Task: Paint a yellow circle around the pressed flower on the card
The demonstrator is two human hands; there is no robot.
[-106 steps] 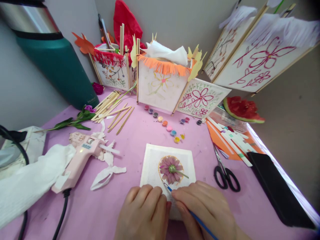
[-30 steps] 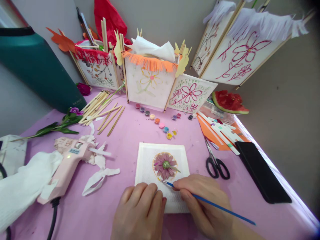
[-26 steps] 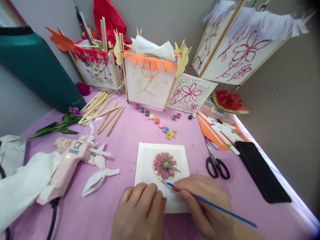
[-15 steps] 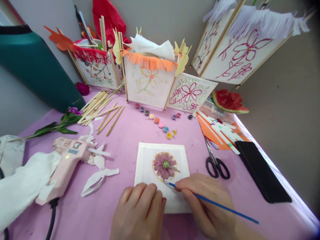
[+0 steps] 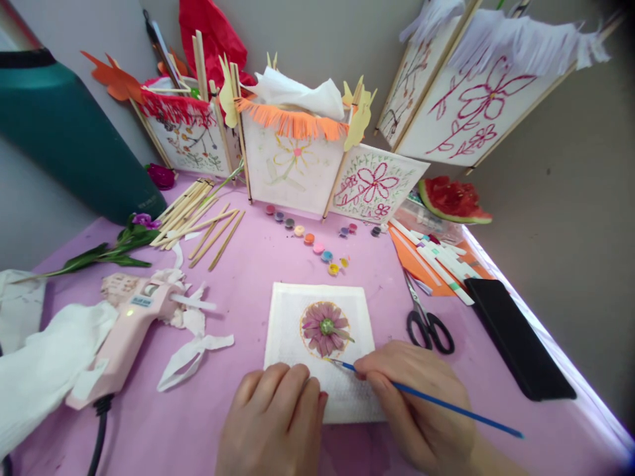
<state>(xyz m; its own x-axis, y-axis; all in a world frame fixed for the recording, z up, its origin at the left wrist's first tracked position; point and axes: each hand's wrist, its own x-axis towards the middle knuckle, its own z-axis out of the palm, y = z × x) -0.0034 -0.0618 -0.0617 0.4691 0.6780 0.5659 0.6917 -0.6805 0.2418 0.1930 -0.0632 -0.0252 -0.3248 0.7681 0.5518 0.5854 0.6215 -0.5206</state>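
Near the pink tabletop's front edge, right hand pinches a thin blue brush touching white textured paper, flat left hand pressing it, black scissors beside.

Paper square at table centre front, pressed flower on it. Left hand on square's near edge; right hand just right of it, brush tip touching paper below flower. Scissors right of square, phone further right. Paint pots in row behind square. Glue gun left, paper scraps between gun and square. Sticks behind gun. Lanterns at back against wall. Watermelon slice back right.
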